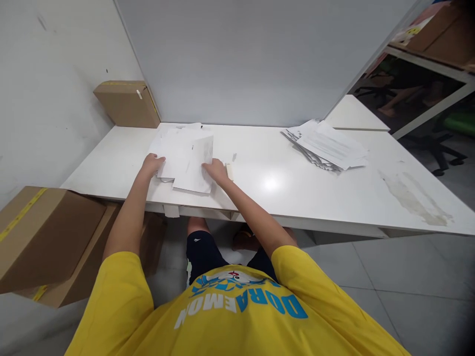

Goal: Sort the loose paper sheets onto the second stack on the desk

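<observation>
Several loose white paper sheets (174,148) lie in an uneven pile on the left part of the white table in front of me. My left hand (151,164) is closed at the pile's left edge, thumb on top and the other fingers partly hidden. My right hand (215,171) pinches the right edge of one printed sheet (195,170), which is raised and slightly curved. That sheet overlaps the pile and reaches closer to me than the others. Just beside my right hand is a small cream-coloured block (229,171), partly covered by the wrist.
A messy stack of printed papers (330,146) lies on the table (256,190) to the right. One cardboard box (128,104) stands at the back left corner; larger boxes (40,237) are at the lower left. A grey panel (237,59) rises behind the table.
</observation>
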A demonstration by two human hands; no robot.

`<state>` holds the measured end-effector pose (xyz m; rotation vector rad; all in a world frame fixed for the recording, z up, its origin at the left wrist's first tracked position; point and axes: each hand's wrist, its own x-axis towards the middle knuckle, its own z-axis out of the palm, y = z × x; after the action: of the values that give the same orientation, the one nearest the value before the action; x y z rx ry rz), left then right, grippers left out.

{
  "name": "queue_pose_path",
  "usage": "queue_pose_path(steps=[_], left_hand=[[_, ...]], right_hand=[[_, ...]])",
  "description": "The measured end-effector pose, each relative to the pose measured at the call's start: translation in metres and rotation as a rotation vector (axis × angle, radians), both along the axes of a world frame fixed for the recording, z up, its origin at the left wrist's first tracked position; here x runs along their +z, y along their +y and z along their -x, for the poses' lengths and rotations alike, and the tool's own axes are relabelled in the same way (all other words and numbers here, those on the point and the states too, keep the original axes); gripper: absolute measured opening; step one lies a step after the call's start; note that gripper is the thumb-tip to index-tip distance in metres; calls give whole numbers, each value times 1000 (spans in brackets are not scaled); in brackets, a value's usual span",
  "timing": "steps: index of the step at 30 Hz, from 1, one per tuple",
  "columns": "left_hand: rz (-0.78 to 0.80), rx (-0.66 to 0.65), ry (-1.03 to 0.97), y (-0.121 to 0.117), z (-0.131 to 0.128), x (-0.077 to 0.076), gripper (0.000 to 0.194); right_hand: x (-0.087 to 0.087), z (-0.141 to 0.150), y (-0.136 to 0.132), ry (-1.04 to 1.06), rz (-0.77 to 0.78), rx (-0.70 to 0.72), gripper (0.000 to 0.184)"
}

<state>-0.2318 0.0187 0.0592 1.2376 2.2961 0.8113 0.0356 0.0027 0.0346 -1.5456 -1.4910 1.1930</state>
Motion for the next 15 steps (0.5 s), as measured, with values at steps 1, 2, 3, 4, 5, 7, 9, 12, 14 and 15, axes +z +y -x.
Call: queue_pose_path(steps=[1,2,3,4,5,7,9,12,14,15], left_hand=[[-15,29,-62,-1,-5,2,34],[-36,45,-106,-2,-10,3,28],[-56,56,-141,-3,-13,5,21],[-77,60,-169,-4,-16,7,16],[-102,58,-191,-5,-19,9,12],[-161,47,-245,-6,-22,12,10],[-206,10,-332,-5,-24,14,11],[-196,-88,-502,-2,-29,15,15],[-167,-102,-503,1,-32,15,21],[-154,-86,-436,3,-34,15,24]], right_hand=[[2,0,1,-84,-22,-1,10],[4,-1,1,-154,-39,2,10],[4,-1,1,-208,-55,9,12],[5,-1,1,-249,-73,17,12],[4,-2,2,-280,-96,23,13],[3,-1,4,-336,-147,25,15],[0,0,9,-369,-187,22,17],[-3,2,18,-303,-138,43,21],[-5,2,24,-207,-76,55,22],[-5,3,27,-165,-62,51,22]])
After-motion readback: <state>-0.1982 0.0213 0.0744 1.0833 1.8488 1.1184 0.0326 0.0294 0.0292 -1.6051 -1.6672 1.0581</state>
